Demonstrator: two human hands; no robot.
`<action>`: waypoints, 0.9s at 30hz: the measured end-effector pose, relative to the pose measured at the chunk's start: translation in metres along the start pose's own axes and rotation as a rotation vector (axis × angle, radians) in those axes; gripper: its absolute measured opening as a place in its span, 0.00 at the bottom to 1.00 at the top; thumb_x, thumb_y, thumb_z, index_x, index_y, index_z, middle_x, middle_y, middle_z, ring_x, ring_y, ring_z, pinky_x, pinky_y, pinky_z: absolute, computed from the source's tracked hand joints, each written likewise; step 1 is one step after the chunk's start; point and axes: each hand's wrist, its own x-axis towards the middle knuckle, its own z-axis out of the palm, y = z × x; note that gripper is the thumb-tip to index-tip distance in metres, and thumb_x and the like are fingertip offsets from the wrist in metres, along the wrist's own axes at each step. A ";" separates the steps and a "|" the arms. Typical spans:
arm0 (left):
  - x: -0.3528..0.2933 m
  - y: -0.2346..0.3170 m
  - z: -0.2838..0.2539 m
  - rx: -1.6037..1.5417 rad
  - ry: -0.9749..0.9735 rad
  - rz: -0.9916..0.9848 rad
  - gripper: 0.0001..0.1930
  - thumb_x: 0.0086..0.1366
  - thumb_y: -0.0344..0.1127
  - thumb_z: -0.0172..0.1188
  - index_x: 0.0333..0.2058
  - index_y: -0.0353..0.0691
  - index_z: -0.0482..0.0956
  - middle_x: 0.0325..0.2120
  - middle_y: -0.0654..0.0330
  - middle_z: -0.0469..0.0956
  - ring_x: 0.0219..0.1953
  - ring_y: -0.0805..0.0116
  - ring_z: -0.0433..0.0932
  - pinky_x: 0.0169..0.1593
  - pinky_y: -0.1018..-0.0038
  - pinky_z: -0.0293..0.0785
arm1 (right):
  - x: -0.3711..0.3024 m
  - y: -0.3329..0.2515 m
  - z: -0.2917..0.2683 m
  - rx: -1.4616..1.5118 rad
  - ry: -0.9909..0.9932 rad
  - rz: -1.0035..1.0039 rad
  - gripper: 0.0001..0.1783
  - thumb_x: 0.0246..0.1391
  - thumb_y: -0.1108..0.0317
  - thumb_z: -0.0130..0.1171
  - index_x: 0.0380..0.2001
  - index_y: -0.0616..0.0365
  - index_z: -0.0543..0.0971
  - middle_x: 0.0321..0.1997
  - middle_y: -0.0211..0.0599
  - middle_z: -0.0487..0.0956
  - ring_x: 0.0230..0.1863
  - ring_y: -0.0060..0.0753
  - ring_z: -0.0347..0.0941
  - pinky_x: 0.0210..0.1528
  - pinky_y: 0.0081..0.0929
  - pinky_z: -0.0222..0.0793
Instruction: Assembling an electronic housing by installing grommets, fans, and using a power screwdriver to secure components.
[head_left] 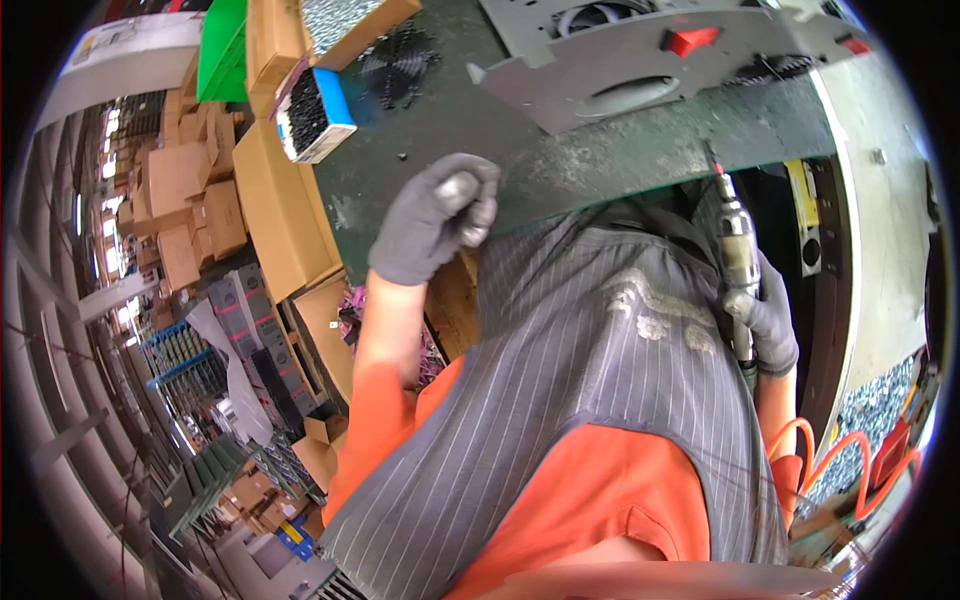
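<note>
Gloved in grey, my left hand is curled closed above the near edge of the green workbench; whatever its fingers hold, if anything, is hidden. My right hand, in a matching glove, is wrapped round a straight in-line power screwdriver, its bit pointing toward the bench. At the far side rests a grey sheet-metal panel with round openings and a red part. An open blue-and-white box of small black pieces, apparently screws, stands beyond my left hand. A small dark piece lies near it.
A dark pile of small parts lies beside the box. Open cardboard boxes and a green bin line the left side. An orange hose coils at lower right, near a metal-topped surface.
</note>
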 end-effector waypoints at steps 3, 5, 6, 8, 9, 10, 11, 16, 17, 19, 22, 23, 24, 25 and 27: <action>0.029 -0.022 0.039 -0.219 -0.069 -0.120 0.16 0.61 0.43 0.60 0.43 0.40 0.72 0.30 0.63 0.70 0.25 0.78 0.67 0.21 0.83 0.62 | -0.003 -0.020 0.010 -0.005 -0.126 -0.033 0.42 0.26 0.58 0.70 0.49 0.66 0.70 0.33 0.28 0.73 0.32 0.20 0.66 0.37 0.20 0.64; 0.048 -0.041 0.051 -0.347 -0.110 -0.149 0.15 0.62 0.42 0.59 0.44 0.41 0.72 0.30 0.64 0.71 0.24 0.78 0.67 0.21 0.83 0.63 | -0.008 -0.039 0.014 -0.058 -0.255 0.045 0.41 0.26 0.61 0.72 0.49 0.65 0.70 0.34 0.30 0.74 0.34 0.22 0.70 0.39 0.23 0.67; 0.057 -0.047 0.057 -0.471 -0.131 -0.172 0.14 0.63 0.42 0.58 0.45 0.43 0.72 0.30 0.65 0.71 0.24 0.79 0.67 0.21 0.83 0.63 | -0.009 -0.036 0.012 -0.088 -0.292 0.024 0.41 0.26 0.62 0.72 0.49 0.65 0.70 0.35 0.31 0.75 0.35 0.23 0.71 0.40 0.23 0.67; 0.074 -0.052 0.070 -0.494 -0.191 -0.190 0.14 0.64 0.42 0.56 0.44 0.43 0.73 0.29 0.66 0.71 0.24 0.79 0.67 0.21 0.83 0.63 | -0.016 -0.042 0.014 -0.123 -0.330 0.042 0.41 0.28 0.61 0.73 0.50 0.63 0.70 0.37 0.34 0.76 0.39 0.26 0.72 0.44 0.25 0.68; 0.080 -0.053 0.077 -0.524 -0.222 -0.189 0.13 0.65 0.43 0.55 0.44 0.44 0.73 0.28 0.67 0.71 0.23 0.79 0.67 0.21 0.83 0.63 | -0.015 -0.032 0.012 -0.226 -0.297 -0.168 0.41 0.29 0.62 0.73 0.51 0.63 0.70 0.39 0.36 0.75 0.40 0.29 0.72 0.46 0.27 0.68; 0.084 -0.053 0.084 -0.531 -0.202 -0.200 0.12 0.65 0.43 0.55 0.42 0.44 0.73 0.26 0.66 0.71 0.22 0.80 0.66 0.21 0.83 0.63 | -0.017 -0.030 0.010 -0.229 -0.290 -0.161 0.41 0.29 0.62 0.73 0.51 0.64 0.70 0.40 0.38 0.75 0.41 0.30 0.72 0.46 0.27 0.67; 0.087 -0.052 0.091 -0.518 -0.219 -0.215 0.12 0.65 0.43 0.55 0.42 0.44 0.73 0.26 0.66 0.71 0.22 0.80 0.66 0.21 0.83 0.63 | -0.018 -0.030 0.009 -0.226 -0.286 -0.158 0.41 0.29 0.61 0.73 0.51 0.64 0.70 0.41 0.39 0.75 0.42 0.31 0.72 0.47 0.28 0.67; 0.097 -0.053 0.109 -0.433 -0.173 -0.170 0.14 0.64 0.44 0.57 0.40 0.41 0.73 0.23 0.67 0.69 0.21 0.80 0.68 0.20 0.84 0.63 | -0.023 -0.025 0.000 -0.144 -0.275 -0.146 0.41 0.30 0.61 0.73 0.51 0.63 0.70 0.40 0.39 0.75 0.41 0.31 0.72 0.46 0.28 0.68; 0.098 -0.053 0.112 -0.424 -0.176 -0.175 0.14 0.64 0.44 0.57 0.40 0.41 0.73 0.23 0.67 0.69 0.21 0.80 0.68 0.20 0.84 0.63 | -0.024 -0.024 -0.002 -0.122 -0.278 -0.132 0.40 0.30 0.60 0.73 0.51 0.63 0.70 0.40 0.39 0.75 0.40 0.31 0.73 0.46 0.28 0.68; 0.099 -0.053 0.115 -0.402 -0.168 -0.172 0.14 0.63 0.44 0.58 0.39 0.40 0.73 0.22 0.67 0.68 0.20 0.80 0.68 0.20 0.84 0.63 | -0.025 -0.025 -0.005 -0.123 -0.282 -0.100 0.40 0.31 0.60 0.72 0.50 0.63 0.70 0.39 0.39 0.75 0.40 0.31 0.73 0.45 0.28 0.68; 0.102 -0.053 0.118 -0.365 -0.168 -0.177 0.15 0.62 0.44 0.59 0.40 0.39 0.73 0.23 0.66 0.70 0.20 0.80 0.69 0.19 0.84 0.63 | -0.026 -0.025 -0.010 -0.091 -0.306 -0.060 0.39 0.32 0.60 0.72 0.50 0.63 0.70 0.39 0.38 0.76 0.39 0.30 0.73 0.44 0.28 0.68; 0.102 -0.052 0.118 -0.359 -0.166 -0.182 0.15 0.62 0.44 0.59 0.40 0.39 0.73 0.23 0.66 0.70 0.20 0.80 0.69 0.19 0.84 0.63 | -0.026 -0.025 -0.012 -0.055 -0.318 -0.051 0.39 0.32 0.61 0.72 0.50 0.63 0.70 0.39 0.38 0.76 0.39 0.29 0.73 0.44 0.28 0.69; 0.103 -0.051 0.118 -0.131 -0.167 -0.088 0.15 0.62 0.44 0.59 0.40 0.39 0.73 0.25 0.65 0.72 0.21 0.80 0.70 0.19 0.84 0.63 | -0.026 -0.026 -0.014 -0.047 -0.318 -0.052 0.39 0.32 0.61 0.72 0.50 0.63 0.70 0.39 0.38 0.76 0.39 0.29 0.73 0.44 0.28 0.69; 0.103 -0.048 0.118 0.098 -0.167 0.007 0.16 0.62 0.44 0.59 0.41 0.38 0.73 0.27 0.64 0.73 0.21 0.81 0.71 0.19 0.84 0.63 | -0.026 -0.029 -0.015 -0.090 -0.322 -0.055 0.38 0.32 0.61 0.71 0.50 0.63 0.70 0.38 0.38 0.76 0.39 0.29 0.73 0.44 0.27 0.69; 0.105 -0.036 0.117 0.256 -0.176 -0.019 0.18 0.62 0.46 0.59 0.41 0.38 0.73 0.26 0.64 0.74 0.20 0.80 0.70 0.20 0.84 0.64 | -0.026 -0.026 -0.018 -0.125 -0.317 -0.059 0.38 0.32 0.62 0.71 0.50 0.63 0.70 0.38 0.37 0.76 0.38 0.29 0.73 0.43 0.27 0.69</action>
